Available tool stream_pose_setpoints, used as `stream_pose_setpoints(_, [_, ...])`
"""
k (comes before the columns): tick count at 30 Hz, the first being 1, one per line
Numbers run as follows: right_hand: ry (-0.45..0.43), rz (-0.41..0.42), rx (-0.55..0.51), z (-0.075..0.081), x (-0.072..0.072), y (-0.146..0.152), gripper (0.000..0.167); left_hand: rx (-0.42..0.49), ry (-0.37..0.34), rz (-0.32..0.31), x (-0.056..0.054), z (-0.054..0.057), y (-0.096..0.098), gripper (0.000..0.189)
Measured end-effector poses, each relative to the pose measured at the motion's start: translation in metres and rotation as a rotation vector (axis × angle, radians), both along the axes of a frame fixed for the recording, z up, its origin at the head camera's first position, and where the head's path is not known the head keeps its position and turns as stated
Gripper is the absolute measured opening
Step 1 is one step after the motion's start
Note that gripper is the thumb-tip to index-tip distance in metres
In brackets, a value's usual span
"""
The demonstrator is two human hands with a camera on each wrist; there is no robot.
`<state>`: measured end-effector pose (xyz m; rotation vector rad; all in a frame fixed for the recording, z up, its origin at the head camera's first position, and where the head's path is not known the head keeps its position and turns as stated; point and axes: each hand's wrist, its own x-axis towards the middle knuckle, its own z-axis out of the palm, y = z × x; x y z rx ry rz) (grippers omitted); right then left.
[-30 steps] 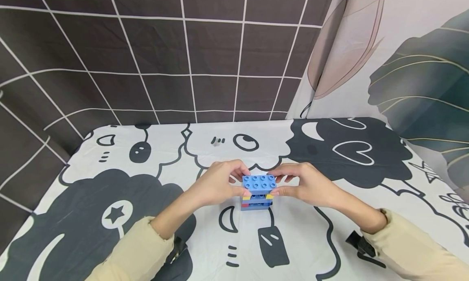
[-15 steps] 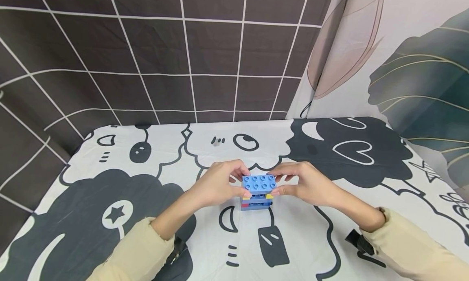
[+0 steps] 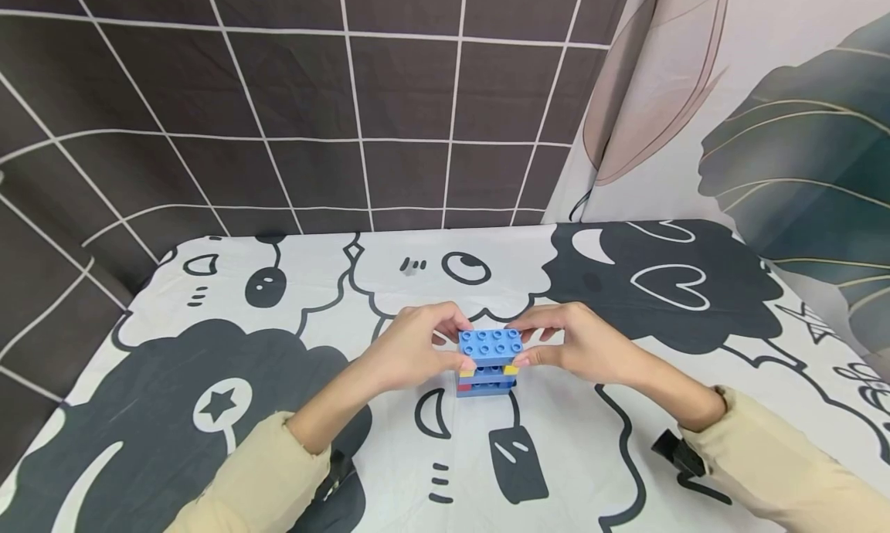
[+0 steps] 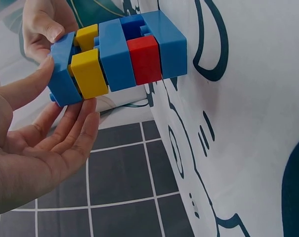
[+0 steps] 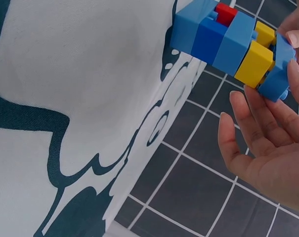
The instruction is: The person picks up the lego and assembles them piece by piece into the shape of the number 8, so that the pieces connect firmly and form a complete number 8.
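A layered tower of toy building bricks stands upright on the cloth. My left hand and right hand pinch opposite ends of its top blue brick, thumbs on the near side and fingers behind. In the left wrist view, that brick sits slightly askew over a yellow brick, whose stud shows in a narrow gap. A second yellow brick shares that layer. Below come a middle blue brick, a red brick beside a darker blue brick, and a bottom blue brick.
A white cloth with black cartoon drawings covers the table. Behind it hangs a dark cloth with a white grid. A leaf-patterned curtain is at the right, with a thin black cable near its foot.
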<state>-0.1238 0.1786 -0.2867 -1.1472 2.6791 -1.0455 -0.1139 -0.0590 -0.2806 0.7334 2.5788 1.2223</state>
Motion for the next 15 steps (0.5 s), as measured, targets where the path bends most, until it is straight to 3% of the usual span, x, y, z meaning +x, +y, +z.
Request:
stream_pose_setpoints(5, [-0.016, 0.003, 0.004, -0.0011, -0.001, 0.0008, 0.033, 0.014, 0.013, -0.016, -0.0005, -0.0001, -0.0009, 0.027])
stream_pose_setpoints(15, [0.033, -0.007, -0.028, -0.003, 0.0025, -0.0009, 0.036, 0.044, 0.016, -0.02, -0.0002, -0.0028, -0.0015, 0.028])
